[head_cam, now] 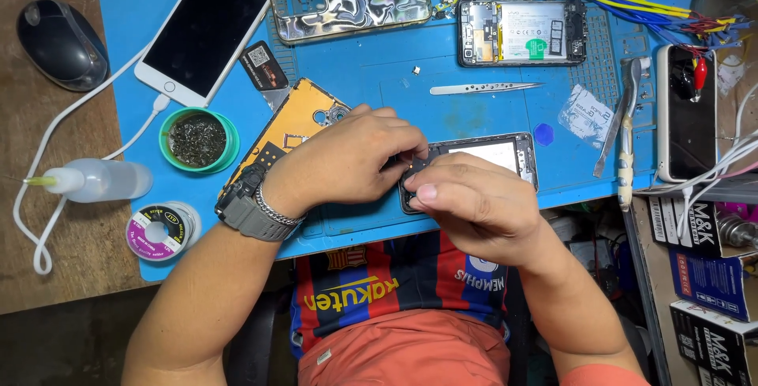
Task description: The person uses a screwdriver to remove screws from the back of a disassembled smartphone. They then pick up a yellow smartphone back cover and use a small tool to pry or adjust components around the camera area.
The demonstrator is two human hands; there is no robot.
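Both hands meet over an opened phone (505,153) lying on the blue mat (379,78) at the near edge of the worktop. The left hand (347,157) curls over the phone's left end, fingers bent and pinched on a small dark part (414,171) there. The right hand (474,204) closes from the near side, thumb pressed flat against the same part; it looks like a cover plate or a camera module, though the fingers hide most of it.

The step in hand seems to be fine work at that end of the phone, seating or lifting the small piece. The next move calls for steady, light pressure from both thumbs and a firm hold on the frame so it does not slide.

Just beyond the hands lie tweezers (483,88). An orange back cover (292,129) sits under the left wrist, which wears a grey watch (251,211). Farther left stand a green tin (197,140) and a solder reel (158,232). A second opened phone (521,32) rests beyond the right hand.
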